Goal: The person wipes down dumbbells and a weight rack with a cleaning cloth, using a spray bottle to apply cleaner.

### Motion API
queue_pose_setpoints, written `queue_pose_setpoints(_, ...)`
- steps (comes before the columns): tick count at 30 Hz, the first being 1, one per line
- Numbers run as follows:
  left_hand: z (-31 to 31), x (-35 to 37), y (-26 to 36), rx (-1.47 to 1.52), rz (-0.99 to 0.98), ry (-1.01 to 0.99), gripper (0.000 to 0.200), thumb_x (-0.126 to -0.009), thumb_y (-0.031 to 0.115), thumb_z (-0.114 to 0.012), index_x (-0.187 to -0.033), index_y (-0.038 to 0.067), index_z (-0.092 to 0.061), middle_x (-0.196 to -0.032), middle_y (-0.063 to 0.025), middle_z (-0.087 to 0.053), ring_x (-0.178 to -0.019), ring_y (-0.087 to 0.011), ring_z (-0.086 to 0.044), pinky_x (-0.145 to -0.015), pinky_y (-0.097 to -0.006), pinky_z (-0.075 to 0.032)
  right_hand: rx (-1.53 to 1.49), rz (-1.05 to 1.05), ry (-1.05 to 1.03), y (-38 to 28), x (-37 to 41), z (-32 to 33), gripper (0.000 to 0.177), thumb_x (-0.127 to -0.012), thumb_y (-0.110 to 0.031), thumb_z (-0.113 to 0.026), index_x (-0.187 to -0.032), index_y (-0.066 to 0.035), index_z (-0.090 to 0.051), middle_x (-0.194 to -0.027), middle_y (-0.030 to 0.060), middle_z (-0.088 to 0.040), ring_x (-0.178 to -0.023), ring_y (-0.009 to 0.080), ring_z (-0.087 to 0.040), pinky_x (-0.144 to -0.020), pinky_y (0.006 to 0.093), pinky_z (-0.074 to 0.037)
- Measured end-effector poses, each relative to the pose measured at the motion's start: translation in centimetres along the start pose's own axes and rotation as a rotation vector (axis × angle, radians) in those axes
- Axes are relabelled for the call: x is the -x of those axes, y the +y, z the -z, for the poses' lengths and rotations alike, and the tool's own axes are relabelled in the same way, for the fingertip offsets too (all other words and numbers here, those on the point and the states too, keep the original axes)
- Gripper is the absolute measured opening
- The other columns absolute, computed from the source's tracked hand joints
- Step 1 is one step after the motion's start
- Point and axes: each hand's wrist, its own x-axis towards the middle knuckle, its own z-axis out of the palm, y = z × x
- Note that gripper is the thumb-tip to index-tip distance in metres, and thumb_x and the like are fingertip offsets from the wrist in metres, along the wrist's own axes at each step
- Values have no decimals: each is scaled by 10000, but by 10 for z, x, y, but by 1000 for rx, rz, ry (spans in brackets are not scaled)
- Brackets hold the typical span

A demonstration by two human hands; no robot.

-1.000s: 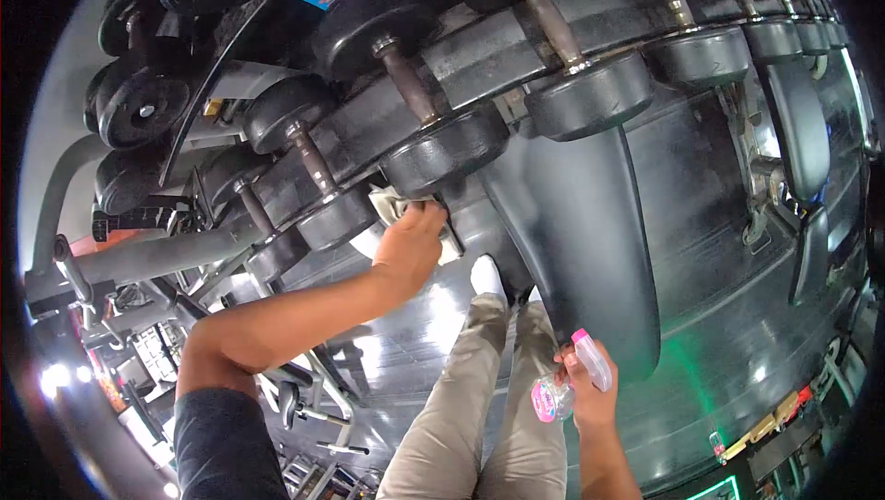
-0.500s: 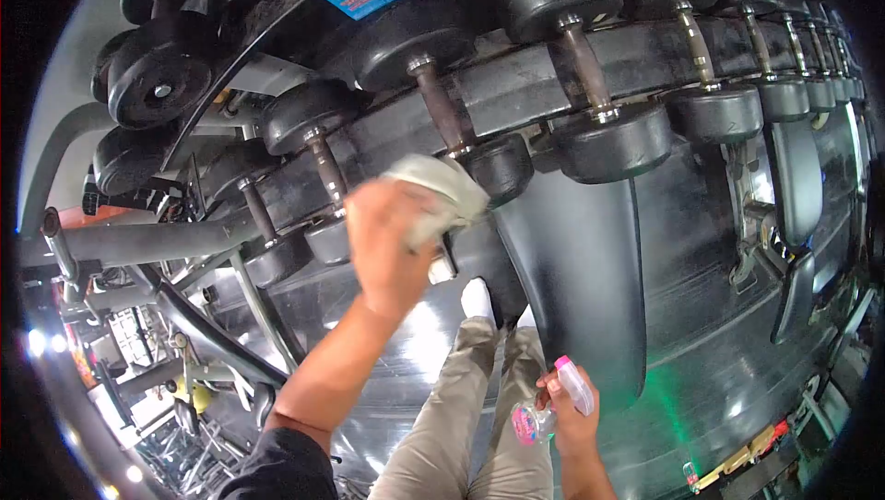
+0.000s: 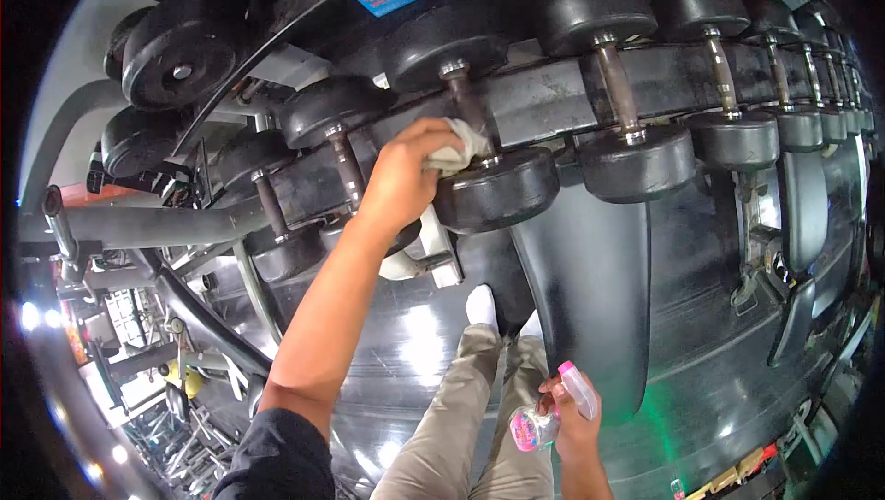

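My left hand (image 3: 402,179) is closed on a pale, crumpled cloth (image 3: 458,152). The cloth lies against the handle of a black dumbbell (image 3: 498,192) on the rack, just behind its near head. Part of that handle is hidden by the cloth, and my fingertips are partly tucked into it. Lower down, in front of my legs, my right hand (image 3: 578,428) grips a clear spray bottle (image 3: 533,428) with a pink nozzle tip and a pink label. The bottle is held apart from the dumbbells.
More black dumbbells (image 3: 638,164) line the rack (image 3: 544,99) on both sides. A black padded bench (image 3: 590,288) stands right of my legs, close under the rack. Metal frame tubes (image 3: 175,223) run along the left. Another bench (image 3: 804,205) is farther right.
My left hand with the cloth has come from above the dumbbell's near head onto its handle. The view has shifted slightly. My right hand still holds the spray bottle in about the same place.
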Motion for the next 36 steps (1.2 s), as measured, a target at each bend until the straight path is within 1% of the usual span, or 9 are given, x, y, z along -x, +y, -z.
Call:
queue_pose_setpoints(1,-1,0,-1,7,45,21,467,-685,-211,-640,-1057,50,-746,-1203,-132,-683,-1152,-370,-658,-998,-406,-522,-1,-1,-7,-1,0,0,313,-943,-261,-766,-1062,-5,-631,-912,136,-684,-668,169,-623,-621,331,-519)
queue_pose_setpoints(5,-7,-29,-2,-192,-255,306,441,-704,-155,-725,-1090,56,-744,-1182,-137,-687,-1104,-352,-675,-962,-395,-538,32,10,4,2,-6,3,309,-945,-259,-765,-1065,-4,-640,-919,134,-686,-663,170,-622,-617,325,-516)
queue_pose_setpoints(8,-14,-50,28,80,27,464,365,-751,-90,-753,-1087,51,-740,-1153,-141,-686,-1142,-359,-658,-991,-393,-519,44,23,3,5,-9,1,302,-946,-262,-763,-1058,-5,-647,-919,130,-688,-654,169,-621,-610,321,-513)
queue_pose_setpoints(10,-31,-44,18,-90,-158,507,345,-764,-71,-746,-1086,52,-741,-1158,-146,-685,-1140,-350,-667,-987,-372,-524,34,6,18,5,-7,-5,300,-943,-265,-765,-1047,-8,-651,-916,128,-689,-649,168,-621,-606,320,-512)
queue_pose_setpoints(15,12,-19,31,51,180,61,336,-707,-63,-726,-1025,44,-754,-1194,-141,-697,-1133,-315,-681,-1020,-378,-519,31,-27,10,-8,-3,-6,306,-926,-261,-775,-1034,-7,-643,-907,128,-686,-648,170,-626,-602,317,-510)
queue_pose_setpoints(20,37,-48,26,-61,-172,840,432,-789,-70,-723,-1204,28,-656,-1232,-169,-634,-1218,-370,-580,-1066,-426,-447,-14,1,17,-7,-5,0,316,-920,-262,-777,-1045,-7,-637,-907,133,-687,-645,168,-626,-601,309,-508)
queue_pose_setpoints(22,47,-69,5,-354,-320,699,435,-831,-101,-681,-1244,26,-626,-1283,-198,-601,-1233,-408,-563,-1074,-438,-449,1,24,20,-4,-7,3,316,-921,-264,-776,-1046,-9,-636,-908,134,-689,-644,165,-625,-602,307,-508)
queue_pose_setpoints(32,44,-52,-32,-421,209,519,429,-856,-83,-654,-1276,5,-645,-1323,-200,-616,-1221,-424,-606,-1058,-447,-492,-3,22,14,-4,1,18,287,-963,-247,-760,-1059,-3,-643,-929,112,-695,-686,155,-630,-636,305,-507)
queue_pose_setpoints(36,40,-66,9,-497,-249,574,456,-806,-121,-635,-1236,25,-670,-1312,-170,-629,-1247,-410,-588,-1058,-451,-485,14,48,24,0,-4,20,305,-942,-261,-771,-1059,-16,-632,-910,125,-684,-657,159,-622,-602,305,-506)
